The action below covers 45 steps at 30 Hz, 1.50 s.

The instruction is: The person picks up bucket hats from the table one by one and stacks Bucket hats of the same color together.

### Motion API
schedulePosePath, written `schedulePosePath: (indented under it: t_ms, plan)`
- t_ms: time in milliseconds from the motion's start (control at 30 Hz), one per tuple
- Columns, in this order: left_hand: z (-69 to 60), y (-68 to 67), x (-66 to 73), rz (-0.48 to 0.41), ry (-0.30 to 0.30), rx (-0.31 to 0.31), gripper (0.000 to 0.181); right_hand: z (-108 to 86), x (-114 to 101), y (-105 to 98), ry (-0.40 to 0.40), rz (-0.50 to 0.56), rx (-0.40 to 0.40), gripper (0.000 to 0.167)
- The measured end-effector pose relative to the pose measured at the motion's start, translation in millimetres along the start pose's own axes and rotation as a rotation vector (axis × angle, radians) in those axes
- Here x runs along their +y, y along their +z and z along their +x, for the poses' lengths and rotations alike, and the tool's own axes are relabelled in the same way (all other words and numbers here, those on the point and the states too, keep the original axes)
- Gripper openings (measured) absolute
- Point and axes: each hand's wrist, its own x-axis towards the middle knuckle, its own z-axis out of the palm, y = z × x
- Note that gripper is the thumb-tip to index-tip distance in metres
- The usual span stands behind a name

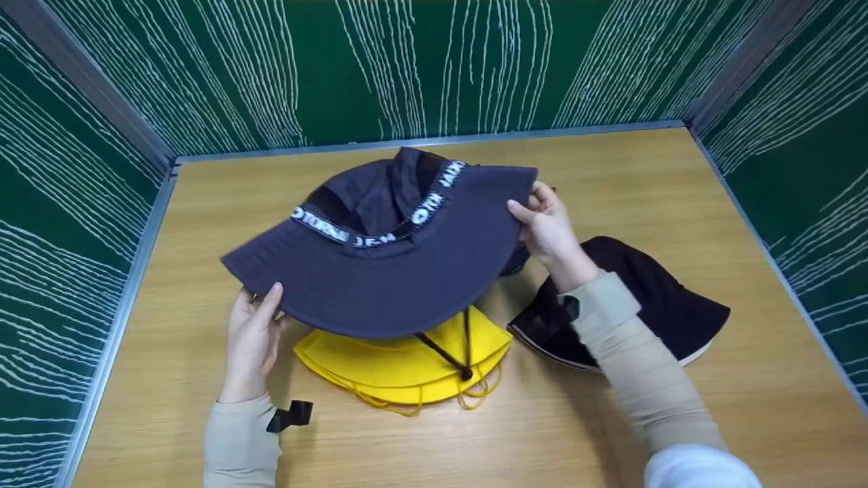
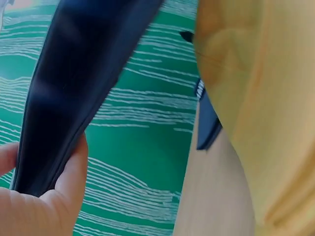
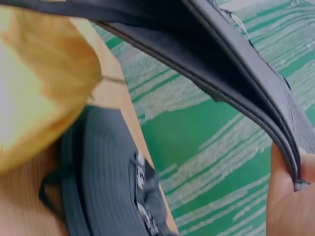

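A dark grey bucket hat [image 1: 407, 278] with white lettering round its band is held up by its wide brim. My left hand [image 1: 252, 332] pinches the brim's near left edge, thumb on top; the left wrist view shows the brim [image 2: 74, 88] edge-on between thumb and fingers. At the far right edge my right hand [image 1: 548, 227] pinches the brim too. Below the held hat lies a yellow hat [image 1: 380, 369] with thin yellow cords. A dark cord with a toggle [image 1: 466, 373] shows against it; its upper ends are hidden.
A black bucket hat [image 1: 630, 291] with a pale brim edge lies on the table [image 1: 759, 407], beneath my right forearm. Another dark hat [image 3: 108, 172] with a lettered band is mostly hidden behind the held one in the head view. Green walls [image 1: 434, 68] with white streaks enclose the table.
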Motion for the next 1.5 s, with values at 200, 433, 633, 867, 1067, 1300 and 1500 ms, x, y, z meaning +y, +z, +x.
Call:
schedulePosePath:
  t_ms: [200,433,633,867,1067,1300,1500]
  plan:
    - [-2.0,-11.9,2.9,0.193,0.005,-0.005,0.051,4.4,4.7,28.9,0.011,0.015,-0.019,0.021]
    - [8.7,-35.5,19.3,0.153,0.296,0.099,0.050,12.4,-3.1,68.6,-0.074,-0.027,-0.110,0.025]
    - [4.8,-35.1,54.6,0.227,0.525,0.360,0.042,17.9,-4.2,103.0,-0.165,-0.020,-0.158,0.030]
    - [3.9,-48.3,71.1,0.257,0.649,0.474,0.038,22.4,5.9,129.0,-0.195,-0.065,-0.204,0.027]
    - [10.6,-60.5,65.7,0.262,0.626,0.518,0.038,29.2,28.5,136.6,-0.172,-0.089,-0.221,0.029]
    - [31.6,-84.8,49.6,0.169,0.470,0.576,0.039,34.5,69.1,139.5,0.024,-0.150,-0.147,0.034]
    - [47.3,-109.5,37.6,0.007,0.361,0.600,0.036,32.4,95.0,151.3,0.215,-0.183,-0.146,0.035]
